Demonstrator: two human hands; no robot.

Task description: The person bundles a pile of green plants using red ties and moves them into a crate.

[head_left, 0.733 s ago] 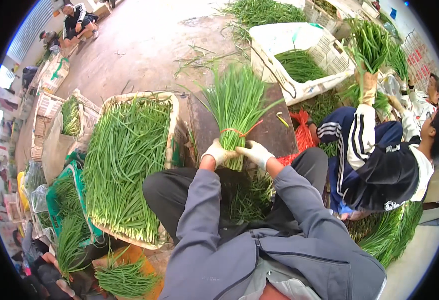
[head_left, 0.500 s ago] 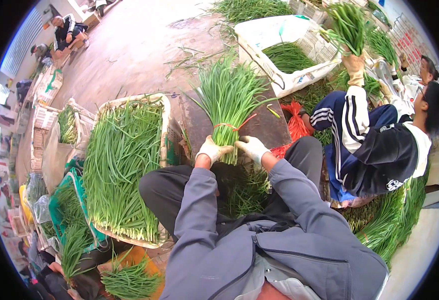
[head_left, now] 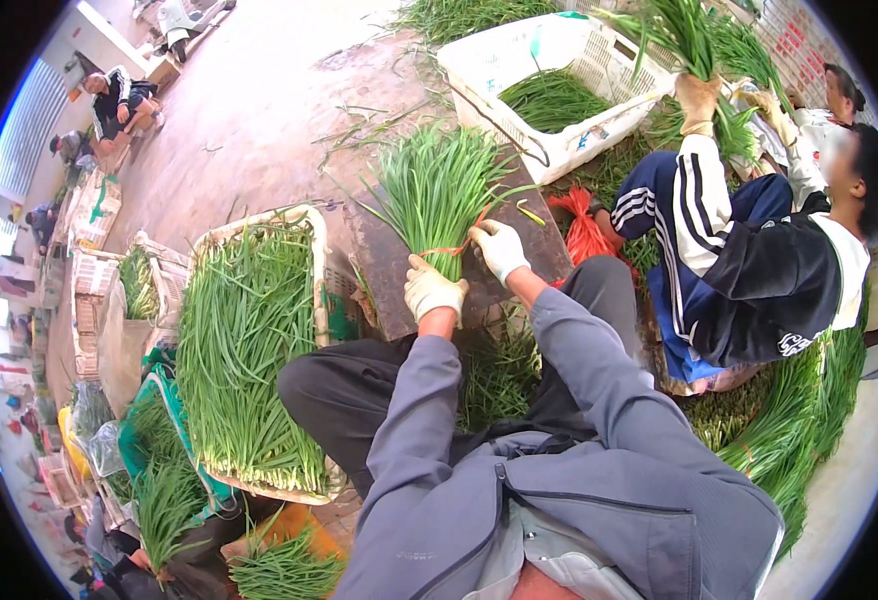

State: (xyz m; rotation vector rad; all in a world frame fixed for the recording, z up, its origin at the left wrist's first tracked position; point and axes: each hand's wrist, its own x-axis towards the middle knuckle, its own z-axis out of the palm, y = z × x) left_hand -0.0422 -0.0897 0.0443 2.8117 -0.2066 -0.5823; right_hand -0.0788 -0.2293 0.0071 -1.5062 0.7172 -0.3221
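While the left hand [head_left: 433, 290] is wrapped round the lower stems of a bunch [head_left: 441, 190] of greens, its grip narrow and filled, the right hand [head_left: 501, 250] is at the red tie [head_left: 447, 250] that circles those stems. Fingers and thumb of the right grip are near each other; from where I stand I cannot tell whether they pinch the tie or just touch it. Both hands are gloved. The bunch lies over the table [head_left: 544, 255], leaf tips fanned toward its far edge, stem ends hidden behind the left hand. On the table's right part, apart from the bunch, is a yellowish leaf [head_left: 532, 214].

Left of the table stands a crate [head_left: 320, 270] heaped with loose greens [head_left: 249, 360]; farther left of the table is a green sack [head_left: 131, 450]. Beyond the table, to its right, a white crate [head_left: 619, 125] holds more greens. A red bag [head_left: 586, 235] is just right of the table. Farther right of the table sits a co-worker [head_left: 749, 270], one gloved hand [head_left: 699, 97] round another bunch [head_left: 679, 35]; white lettering [head_left: 795, 345] on the black top is too bent to read. On the table's near side, the grey jacket [head_left: 419, 520] bears faint print [head_left: 416, 555], too small to read.
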